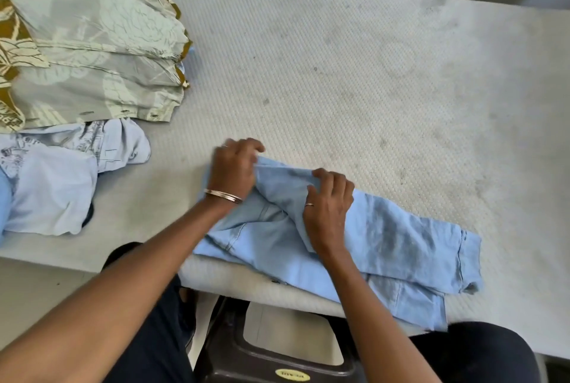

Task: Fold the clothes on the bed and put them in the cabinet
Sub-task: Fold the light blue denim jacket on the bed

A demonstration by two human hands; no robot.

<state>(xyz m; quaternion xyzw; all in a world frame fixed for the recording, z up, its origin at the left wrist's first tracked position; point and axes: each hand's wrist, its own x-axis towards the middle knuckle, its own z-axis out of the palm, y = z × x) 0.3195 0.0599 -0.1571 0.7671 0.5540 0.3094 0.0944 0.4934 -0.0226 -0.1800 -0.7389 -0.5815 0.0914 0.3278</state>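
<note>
Your left hand and right hand each pinch a fold of the light blue denim garment, hiding the cloth beneath them. Its lower part hangs over the near edge of the grey quilted mattress; bare mattress lies beyond your fingers.

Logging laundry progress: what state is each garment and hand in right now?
Light blue denim garment: partly folded, lying at the bed's near edge.
Left hand: grip pinching the denim's upper edge.
Right hand: fingers curled on a denim fold.
Pale printed shirt: crumpled, unfolded.
Green leaf-print cloth: loosely folded in layers.
</note>
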